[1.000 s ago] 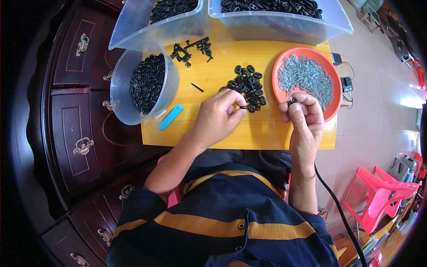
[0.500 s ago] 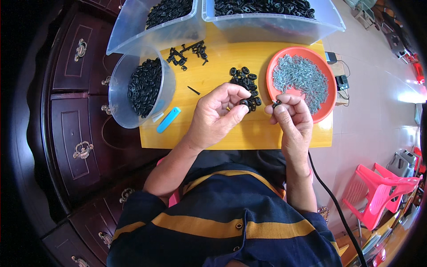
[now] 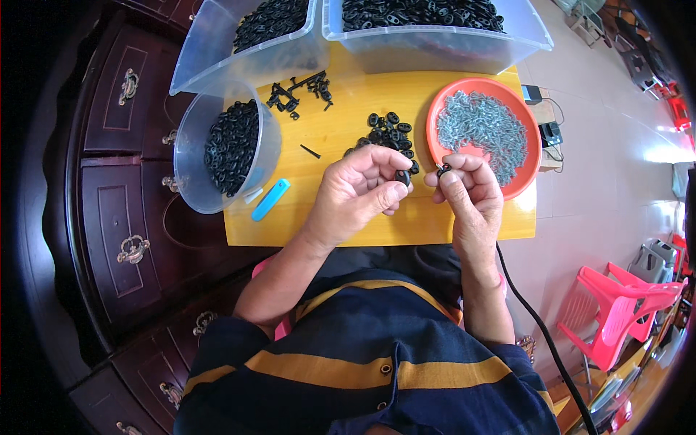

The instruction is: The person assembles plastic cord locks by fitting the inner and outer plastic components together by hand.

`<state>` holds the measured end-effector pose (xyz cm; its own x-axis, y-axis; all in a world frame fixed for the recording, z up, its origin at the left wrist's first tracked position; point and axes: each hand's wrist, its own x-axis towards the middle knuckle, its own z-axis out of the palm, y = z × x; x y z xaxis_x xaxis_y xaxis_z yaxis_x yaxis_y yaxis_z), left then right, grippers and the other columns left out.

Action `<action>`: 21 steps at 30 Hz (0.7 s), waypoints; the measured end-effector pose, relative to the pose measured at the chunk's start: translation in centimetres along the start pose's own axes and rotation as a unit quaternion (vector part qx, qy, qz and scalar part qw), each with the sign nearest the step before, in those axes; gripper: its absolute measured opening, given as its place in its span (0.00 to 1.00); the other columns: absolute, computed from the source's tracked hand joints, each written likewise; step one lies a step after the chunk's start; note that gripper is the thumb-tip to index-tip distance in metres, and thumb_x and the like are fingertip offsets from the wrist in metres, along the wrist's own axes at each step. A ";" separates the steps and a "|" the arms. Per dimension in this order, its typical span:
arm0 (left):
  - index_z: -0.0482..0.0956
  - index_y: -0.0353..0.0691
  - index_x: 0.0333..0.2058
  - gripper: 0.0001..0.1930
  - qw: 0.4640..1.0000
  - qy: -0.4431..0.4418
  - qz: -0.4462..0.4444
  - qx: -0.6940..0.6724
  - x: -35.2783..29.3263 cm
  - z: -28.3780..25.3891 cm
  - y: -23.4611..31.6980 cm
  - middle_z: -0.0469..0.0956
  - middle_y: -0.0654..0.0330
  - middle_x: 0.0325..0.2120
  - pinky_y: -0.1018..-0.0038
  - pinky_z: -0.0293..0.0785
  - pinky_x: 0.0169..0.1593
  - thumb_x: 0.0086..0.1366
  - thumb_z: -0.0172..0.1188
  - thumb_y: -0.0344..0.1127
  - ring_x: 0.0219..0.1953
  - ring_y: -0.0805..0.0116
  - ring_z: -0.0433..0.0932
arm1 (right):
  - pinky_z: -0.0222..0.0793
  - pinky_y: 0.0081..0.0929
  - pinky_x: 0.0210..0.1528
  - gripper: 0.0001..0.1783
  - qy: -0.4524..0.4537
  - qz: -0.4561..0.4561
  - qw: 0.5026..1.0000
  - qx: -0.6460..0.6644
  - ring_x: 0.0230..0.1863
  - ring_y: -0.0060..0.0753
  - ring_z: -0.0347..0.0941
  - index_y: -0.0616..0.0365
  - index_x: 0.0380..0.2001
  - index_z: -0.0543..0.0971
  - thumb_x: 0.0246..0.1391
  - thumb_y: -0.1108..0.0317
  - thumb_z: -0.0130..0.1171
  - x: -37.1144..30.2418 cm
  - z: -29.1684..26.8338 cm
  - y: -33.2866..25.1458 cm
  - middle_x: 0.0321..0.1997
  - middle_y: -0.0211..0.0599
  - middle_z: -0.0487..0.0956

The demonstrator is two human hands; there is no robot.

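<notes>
A person seated at a yellow wooden surface (image 3: pixel 348 217), seen from above. The left hand (image 3: pixel 359 190) pinches a small black plastic piece (image 3: pixel 402 176) between thumb and fingertips. The right hand (image 3: pixel 464 190), just beside it, has its fingertips pressed together on something tiny and dark (image 3: pixel 444 169); what exactly it is cannot be told. The two hands nearly touch above the middle of the surface.

Just beyond the hands lies a loose heap of black pieces (image 3: pixel 388 130). To the far right sits an orange dish (image 3: pixel 528 156) full of small grey metal parts (image 3: pixel 482 134). At the left stands a round clear tub (image 3: pixel 190 156) holding more black pieces, with a blue clip-like object (image 3: pixel 270 199) beside it. Two clear bins (image 3: pixel 435 43) stand along the far edge, and a few black assembled bits (image 3: pixel 297 90) lie near them.

Risks, as a judgement: the tiny part could slip from the right fingertips and fall into the lap or onto the floor, since the hands work near the surface's near edge. A wrist could also nudge the orange dish, which overhangs the right edge, and spill it.

The bins are cut off at the top. The fingers hide how the two parts meet.
</notes>
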<state>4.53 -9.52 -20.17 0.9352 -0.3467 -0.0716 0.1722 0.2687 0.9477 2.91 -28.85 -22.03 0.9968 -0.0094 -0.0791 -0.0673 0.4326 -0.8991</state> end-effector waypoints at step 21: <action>0.75 0.35 0.41 0.07 0.991 -0.059 -0.050 0.108 -1.4 5.9 -3.6 0.75 0.68 0.33 0.84 0.74 0.40 0.66 0.59 0.20 0.36 0.84 0.75 | 0.73 0.16 0.43 0.10 0.067 0.045 0.990 0.119 0.37 0.18 0.76 0.61 0.50 0.74 0.66 0.74 0.55 -0.1 0.2 -0.1 0.39 0.37 0.83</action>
<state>0.77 -15.33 -21.69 0.8721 -0.4680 -0.1429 0.1793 0.0340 0.9832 2.86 -28.73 -21.81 0.9717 -0.0733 -0.2247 -0.1279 0.6366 -0.7605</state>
